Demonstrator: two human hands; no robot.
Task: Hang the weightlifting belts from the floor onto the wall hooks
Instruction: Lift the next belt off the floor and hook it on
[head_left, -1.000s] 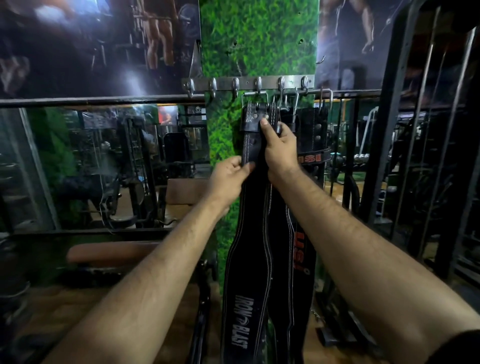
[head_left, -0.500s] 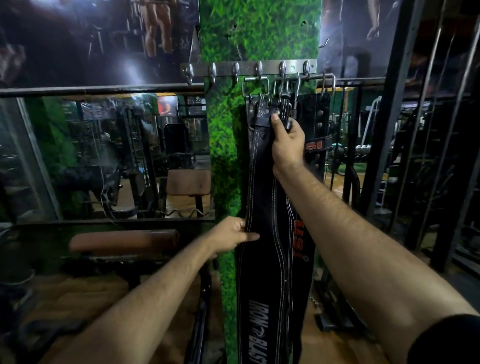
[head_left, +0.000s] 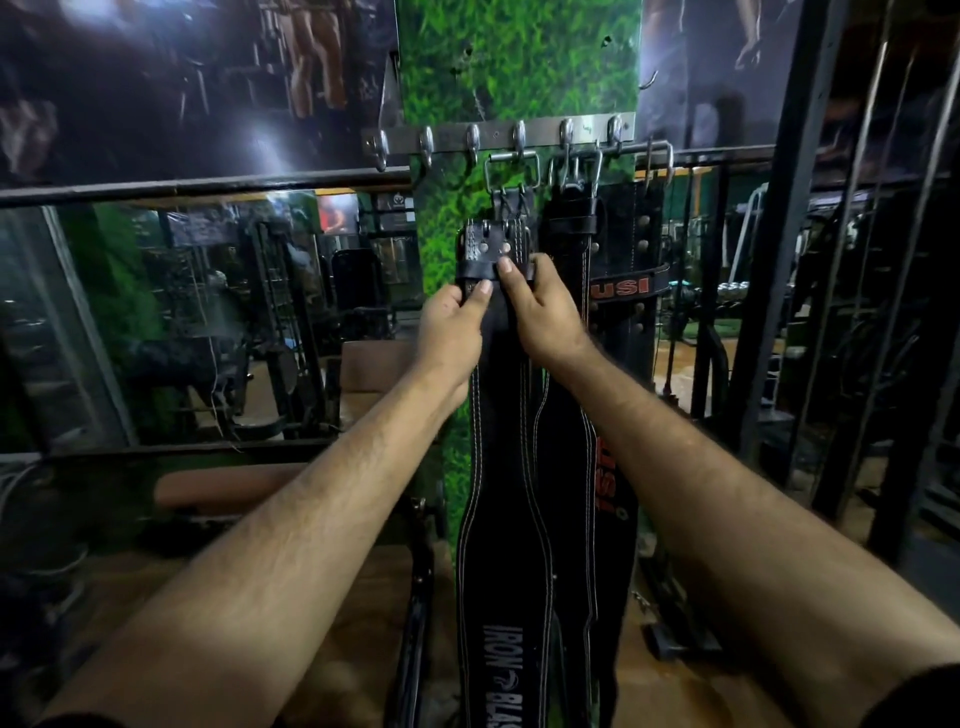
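Note:
A black Iron Blast belt (head_left: 501, 545) with white stitching hangs by its metal buckle (head_left: 511, 169) from a hook on the steel hook rail (head_left: 498, 136), against the green grass-print wall panel. My left hand (head_left: 452, 327) and my right hand (head_left: 540, 312) both pinch the belt's upper end, just under its keeper loop. To the right, two black USI belts (head_left: 615, 483) hang from neighbouring hooks, partly behind the first belt. Several hooks at the rail's left end carry nothing.
A padded brown bench (head_left: 223, 488) on a black frame stands low at the left, below a wall mirror (head_left: 208, 317). A black steel rack upright (head_left: 774, 260) and bars rise at the right. Brown floor shows beneath the belts.
My left hand has risen from the belt's middle edge to its top beside my right hand. The belt's buckle now hangs on a hook further left than a second ago.

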